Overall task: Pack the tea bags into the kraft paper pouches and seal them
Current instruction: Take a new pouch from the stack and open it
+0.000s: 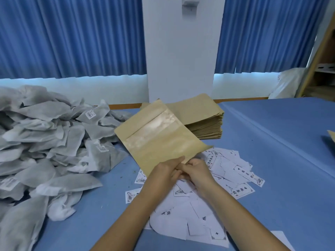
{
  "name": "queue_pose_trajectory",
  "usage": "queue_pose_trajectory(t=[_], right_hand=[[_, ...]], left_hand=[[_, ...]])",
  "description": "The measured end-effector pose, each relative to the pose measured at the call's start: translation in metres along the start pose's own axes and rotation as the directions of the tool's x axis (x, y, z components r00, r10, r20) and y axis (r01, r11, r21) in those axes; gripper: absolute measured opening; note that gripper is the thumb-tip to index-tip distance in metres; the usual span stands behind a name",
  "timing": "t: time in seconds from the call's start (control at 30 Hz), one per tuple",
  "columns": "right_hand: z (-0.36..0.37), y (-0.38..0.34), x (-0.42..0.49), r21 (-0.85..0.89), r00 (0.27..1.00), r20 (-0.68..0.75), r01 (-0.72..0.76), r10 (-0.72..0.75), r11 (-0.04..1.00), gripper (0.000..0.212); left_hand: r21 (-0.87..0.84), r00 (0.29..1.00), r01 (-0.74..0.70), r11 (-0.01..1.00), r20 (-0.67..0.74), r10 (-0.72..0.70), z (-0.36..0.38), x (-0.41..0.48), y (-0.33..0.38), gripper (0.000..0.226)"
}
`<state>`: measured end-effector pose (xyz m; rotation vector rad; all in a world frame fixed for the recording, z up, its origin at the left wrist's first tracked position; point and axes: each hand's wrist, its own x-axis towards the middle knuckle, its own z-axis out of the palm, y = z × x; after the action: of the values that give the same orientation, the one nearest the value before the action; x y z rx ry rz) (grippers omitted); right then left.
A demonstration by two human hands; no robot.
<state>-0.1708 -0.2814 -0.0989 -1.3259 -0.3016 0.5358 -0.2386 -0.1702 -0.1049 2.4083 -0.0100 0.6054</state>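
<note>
1. Both hands are meeting at the near edge of 1 kraft paper pouch (159,136): the left hand (165,170) is pinching that edge, and the right hand (198,172), touching it at 3 o'clock, is gripping the same edge with curled fingers.
2. From the hands the pouch is rising toward 11 o'clock, its clear window facing up. It is looking flat and unfilled, so they are probably prying its mouth open.
3. Just behind it, at 1 o'clock, the spare pouch stack (203,120) is waiting.
4. At 9 o'clock the tea bags (45,142) are lying heaped, near the left hand for filling.
5. Printed labels (226,174) are lying scattered under the hands, spreading toward 3 o'clock on the blue table (281,142).
</note>
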Motion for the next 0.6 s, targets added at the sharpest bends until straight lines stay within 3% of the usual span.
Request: queue_pose_trajectory(t=[0.07, 0.2, 0.33, 0.5, 0.6], right_hand=[[-0.001, -0.001, 0.002, -0.006, 0.997, 0.062, 0.035, -0.034, 0.999, 0.004], [-0.01, -0.005, 0.003, -0.009, 0.979, 0.205, 0.01, -0.008, 1.0, 0.017], [-0.012, -0.007, 0.003, -0.104, 0.984, 0.177, 0.021, -0.002, 0.994, 0.01], [-0.009, -0.006, 0.0, -0.135, 0.989, 0.141, 0.066, -0.047, 0.989, 0.011], [-0.01, -0.007, 0.0, -0.134, 0.983, 0.139, 0.137, -0.118, 0.982, 0.007]], left_hand=[[-0.086, 0.997, 0.049, 0.995, -0.049, -0.054, -0.003, 0.0, 0.001, 0.042], [-0.234, 0.983, 0.165, 0.958, -0.033, -0.178, -0.01, -0.001, -0.004, 0.033], [-0.27, 0.98, 0.19, 0.944, -0.012, -0.201, -0.015, -0.004, -0.004, 0.034], [-0.108, 0.994, 0.102, 0.989, -0.034, -0.107, -0.016, -0.006, -0.001, 0.037], [-0.245, 0.989, 0.124, 0.962, -0.043, -0.138, -0.023, -0.006, -0.002, 0.032]])
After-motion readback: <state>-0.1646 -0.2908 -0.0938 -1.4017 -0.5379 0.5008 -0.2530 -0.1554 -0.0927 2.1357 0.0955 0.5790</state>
